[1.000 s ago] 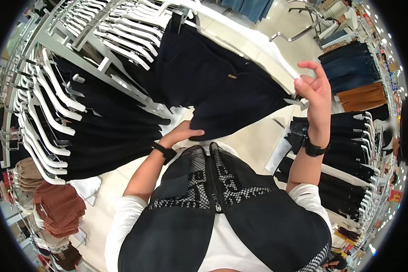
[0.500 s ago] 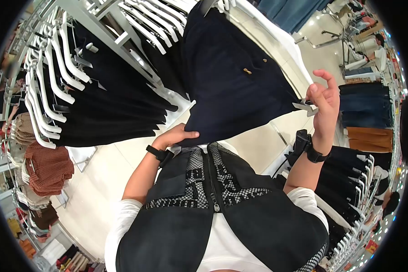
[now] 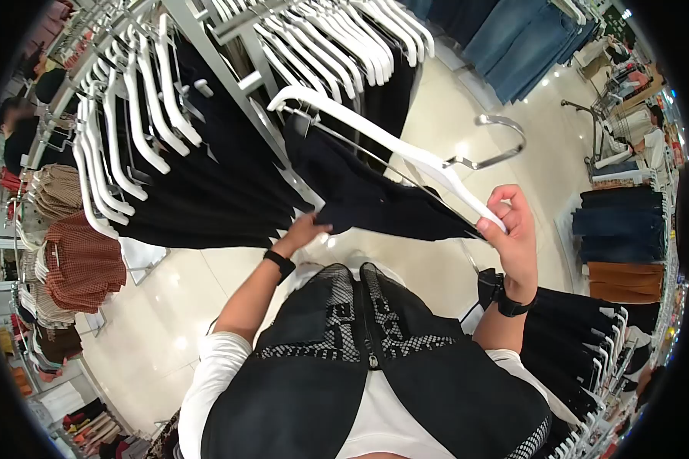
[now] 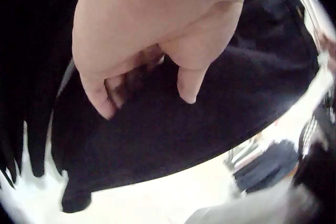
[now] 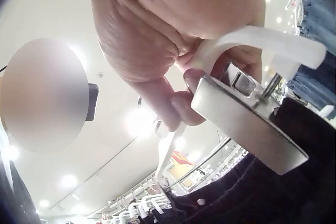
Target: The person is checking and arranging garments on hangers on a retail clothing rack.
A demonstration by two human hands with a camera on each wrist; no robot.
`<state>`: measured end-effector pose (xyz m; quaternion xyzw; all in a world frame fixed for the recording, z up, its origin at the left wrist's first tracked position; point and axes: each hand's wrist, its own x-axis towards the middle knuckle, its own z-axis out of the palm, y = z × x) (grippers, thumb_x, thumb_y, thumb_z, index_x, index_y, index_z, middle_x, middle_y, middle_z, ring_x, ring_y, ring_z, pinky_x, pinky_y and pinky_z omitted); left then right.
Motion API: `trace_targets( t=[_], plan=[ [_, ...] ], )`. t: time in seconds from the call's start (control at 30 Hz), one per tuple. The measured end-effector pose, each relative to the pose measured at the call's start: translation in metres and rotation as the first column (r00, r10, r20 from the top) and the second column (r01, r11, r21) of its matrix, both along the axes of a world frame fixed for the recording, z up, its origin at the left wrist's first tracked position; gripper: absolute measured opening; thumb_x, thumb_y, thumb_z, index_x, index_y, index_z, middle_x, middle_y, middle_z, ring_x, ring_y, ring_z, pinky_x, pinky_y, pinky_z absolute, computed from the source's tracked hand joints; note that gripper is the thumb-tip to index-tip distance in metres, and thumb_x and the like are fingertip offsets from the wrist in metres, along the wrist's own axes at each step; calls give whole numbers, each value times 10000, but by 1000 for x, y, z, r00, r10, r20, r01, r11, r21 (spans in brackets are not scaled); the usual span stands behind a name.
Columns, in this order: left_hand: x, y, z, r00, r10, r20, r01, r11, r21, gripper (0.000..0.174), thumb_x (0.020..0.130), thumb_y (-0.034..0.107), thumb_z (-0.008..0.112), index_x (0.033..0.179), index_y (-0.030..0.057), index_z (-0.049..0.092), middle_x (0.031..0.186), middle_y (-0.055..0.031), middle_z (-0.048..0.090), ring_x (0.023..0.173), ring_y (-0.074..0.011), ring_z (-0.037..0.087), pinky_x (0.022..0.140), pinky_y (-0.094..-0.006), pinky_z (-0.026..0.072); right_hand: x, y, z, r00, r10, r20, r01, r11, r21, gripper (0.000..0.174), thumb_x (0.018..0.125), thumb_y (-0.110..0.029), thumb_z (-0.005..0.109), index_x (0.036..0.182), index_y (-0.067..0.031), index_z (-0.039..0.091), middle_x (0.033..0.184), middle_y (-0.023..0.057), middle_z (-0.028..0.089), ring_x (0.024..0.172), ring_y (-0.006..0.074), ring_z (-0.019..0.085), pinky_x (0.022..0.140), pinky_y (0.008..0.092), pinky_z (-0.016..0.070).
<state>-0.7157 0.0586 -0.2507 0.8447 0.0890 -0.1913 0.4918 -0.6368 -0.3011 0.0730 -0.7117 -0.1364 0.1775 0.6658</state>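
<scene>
A white hanger (image 3: 394,144) with a metal hook (image 3: 517,145) is held out in front of the body. My right hand (image 3: 513,237) grips its right end with thumb and fingers. In the right wrist view a silver clip (image 5: 247,124) sits just under those fingers, at the garment's waistband. From the hanger's clips hangs a dark navy skirt (image 3: 383,213), seen foreshortened from above. My left hand (image 3: 305,231) is at the skirt's left lower side. In the left wrist view its thumb and fingers stand apart over the dark cloth (image 4: 168,145), with some fingers partly hidden.
Black garments (image 3: 214,203) on white hangers fill a rack at left. More white hangers (image 3: 321,57) hang behind the held one. Jeans (image 3: 513,50) hang at the upper right, and black clothes (image 3: 559,336) at lower right. Checked brown clothing (image 3: 84,260) hangs far left.
The hanger and skirt have come down lower in the head view, the skirt now looking flatter. My left hand's thumb has come off the hem; my right hand keeps its hold on the hanger.
</scene>
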Motion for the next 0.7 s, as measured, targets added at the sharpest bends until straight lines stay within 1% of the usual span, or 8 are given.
trace_targets(
  t=[0.03, 0.1, 0.23, 0.37, 0.5, 0.57, 0.63, 0.7],
  plan=[
    [-5, 2, 2, 985, -165, -52, 173, 944, 280, 397, 870, 340, 709, 1098, 18, 663, 1012, -148, 722, 915, -297, 691, 831, -361, 537, 0, 5, -1, 1000, 19, -20, -19, 1000, 20, 299, 877, -17, 648, 1085, -72, 441, 785, 9, 586, 692, 40, 463, 616, 194, 345],
    [-34, 17, -40, 971, -230, 61, 204, 936, 287, 455, 856, 435, 696, 1119, 66, 667, 1007, -175, 706, 943, -348, 677, 845, -402, 534, 0, 22, -2, 996, 89, -12, -89, 996, 20, 241, 921, -37, 605, 1066, -86, 418, 841, -5, 537, 726, 44, 433, 643, 200, 347],
    [-66, 39, -63, 988, -124, -90, 146, 944, 296, 408, 899, 417, 630, 1133, 84, 665, 1040, -162, 706, 985, -345, 672, 860, -432, 529, -3, 64, -6, 986, 169, 0, -169, 984, 54, 192, 957, -39, 562, 1064, -91, 410, 894, -28, 484, 768, 36, 408, 661, 202, 342],
    [-114, 72, -105, 893, -279, -353, 375, 894, 244, 494, 914, 456, 504, 1139, 45, 663, 1189, -205, 660, 1136, -355, 615, 983, -430, 474, -4, 115, 11, 980, 200, -9, -200, 980, 25, 187, 966, -34, 547, 1071, -93, 405, 894, -31, 484, 766, 25, 393, 649, 191, 332],
    [-183, 119, -198, 849, -272, -452, 408, 882, 236, 537, 897, 449, 519, 1131, -10, 671, 1218, -220, 649, 1132, -362, 615, 976, -444, 474, -2, 167, 23, 981, 187, 55, -190, 980, 51, 169, 972, -38, 522, 1078, -84, 398, 879, -27, 487, 737, 20, 389, 620, 189, 327],
    [-207, 126, -152, 773, -86, -628, 255, 949, 184, 544, 894, 465, 520, 1136, 4, 677, 1134, -228, 676, 1063, -379, 642, 958, -458, 481, 1, 188, 24, 980, 179, 89, -185, 980, 72, 155, 974, -35, 504, 1078, -80, 399, 869, -26, 484, 720, 22, 386, 606, 193, 325],
    [-233, 132, -90, 861, -244, -446, 354, 918, 181, 440, 894, 394, 538, 1063, 19, 696, 1027, -225, 696, 983, -389, 667, 903, -475, 507, -1, 213, 31, 978, 181, 108, -194, 973, 127, 126, 973, -24, 486, 1061, -72, 410, 840, -28, 461, 695, 25, 371, 589, 201, 318],
    [-253, 138, -73, 876, -283, -391, 373, 910, 178, 418, 893, 378, 539, 1047, 21, 694, 1015, -222, 695, 972, -384, 670, 890, -472, 512, -1, 236, 32, 971, 182, 158, -203, 970, 131, 120, 971, -18, 485, 1053, -71, 416, 830, -31, 448, 697, 26, 363, 593, 200, 315]
  ],
)
